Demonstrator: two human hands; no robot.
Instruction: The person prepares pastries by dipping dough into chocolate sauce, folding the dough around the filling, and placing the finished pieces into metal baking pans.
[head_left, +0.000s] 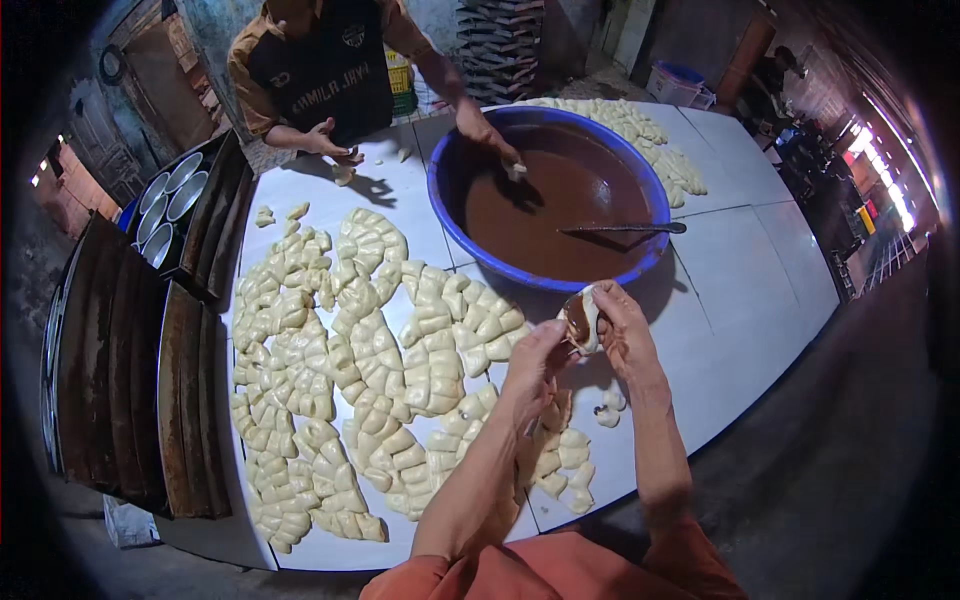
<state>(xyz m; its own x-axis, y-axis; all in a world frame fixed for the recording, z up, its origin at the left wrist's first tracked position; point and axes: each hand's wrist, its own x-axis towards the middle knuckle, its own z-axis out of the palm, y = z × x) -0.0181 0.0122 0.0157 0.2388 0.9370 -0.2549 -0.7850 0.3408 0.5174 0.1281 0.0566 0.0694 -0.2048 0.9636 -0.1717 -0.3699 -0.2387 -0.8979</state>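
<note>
Between my two hands, just in front of the blue basin, is a flattened piece of dough [580, 318] with brown filling on it. My left hand [537, 358] pinches its left edge, and my right hand [622, 325] grips its right edge. Brown paste [530, 225] lies in the wide blue basin [655, 262]. A spoon-like tool [625, 229] rests in the paste, its dark handle against the right rim. Many pale dough pieces [375, 365] cover the table left of my arms, and a few small ones [609, 405] lie beside my right forearm.
Across the white table [765, 290] stands a co-worker [330, 75], one hand over the basin holding a bit of dough. More dough [640, 140] lies behind the basin. Dark trays [110, 370] and metal bowls [185, 185] stand along the left edge.
</note>
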